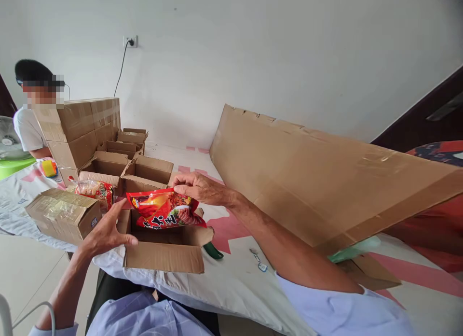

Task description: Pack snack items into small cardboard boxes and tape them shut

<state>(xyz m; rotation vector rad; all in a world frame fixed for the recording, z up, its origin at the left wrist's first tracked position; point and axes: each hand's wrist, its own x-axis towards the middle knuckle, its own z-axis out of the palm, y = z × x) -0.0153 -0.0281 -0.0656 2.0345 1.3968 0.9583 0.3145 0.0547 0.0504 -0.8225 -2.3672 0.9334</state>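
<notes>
My right hand (pixel 197 187) grips the top edge of a red printed snack packet (pixel 164 209) and holds it over an open cardboard box (pixel 164 259) at the table's near edge. My left hand (pixel 106 232) is spread open against the box's left flap, fingers apart, holding nothing. The packet tilts down into the box mouth.
A taped box (pixel 63 215) lies left of the open one, with another red packet (pixel 96 189) behind it. Several open boxes (pixel 146 174) and a taped stack (pixel 79 128) stand further back. A large flat cardboard sheet (pixel 307 176) leans at right. Another person (pixel 31 119) sits far left.
</notes>
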